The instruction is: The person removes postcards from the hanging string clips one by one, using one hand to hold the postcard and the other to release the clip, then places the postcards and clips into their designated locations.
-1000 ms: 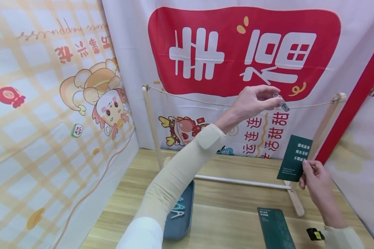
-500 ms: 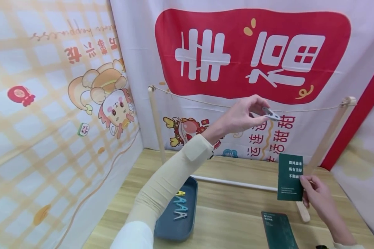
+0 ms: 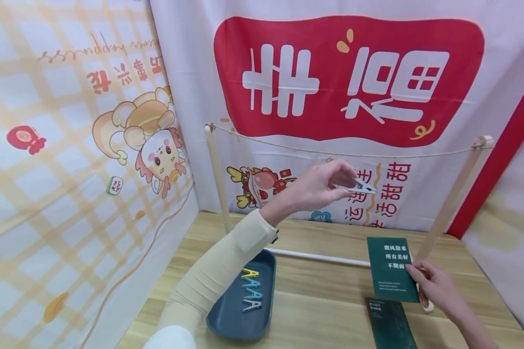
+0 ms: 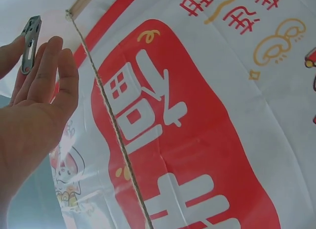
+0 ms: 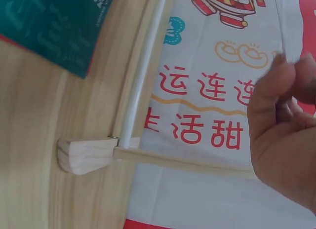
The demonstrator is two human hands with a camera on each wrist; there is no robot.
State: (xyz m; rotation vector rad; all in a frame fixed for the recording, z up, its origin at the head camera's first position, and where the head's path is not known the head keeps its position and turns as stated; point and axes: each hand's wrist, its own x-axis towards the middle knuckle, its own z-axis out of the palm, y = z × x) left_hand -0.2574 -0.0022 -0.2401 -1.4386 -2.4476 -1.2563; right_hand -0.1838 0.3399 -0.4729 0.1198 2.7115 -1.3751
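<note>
My left hand (image 3: 316,184) pinches a grey clothespin (image 3: 363,188) between thumb and fingers, below the string (image 3: 288,144) in the head view. The same clothespin (image 4: 31,44) shows in the left wrist view, apart from the string. My right hand (image 3: 436,286) grips the right edge of a dark green card (image 3: 390,264) with white lettering, held upright above the table. In the right wrist view, the right hand (image 5: 284,120) has thumb and finger together; its card is hard to make out. A second green card (image 3: 392,325) lies on the table just below the held one.
The string runs between the left post (image 3: 218,179) and right post (image 3: 451,203) of a wooden stand. A white rod (image 3: 319,257) crosses low between them. Several coloured clothespins (image 3: 251,286) lie in a blue-grey tray (image 3: 240,334) at left. Printed cloth (image 3: 188,97) hangs behind.
My left hand has come down and left, away from the string, with the clothespin. My right hand has brought the card left and lower, over the lying card's far end.
</note>
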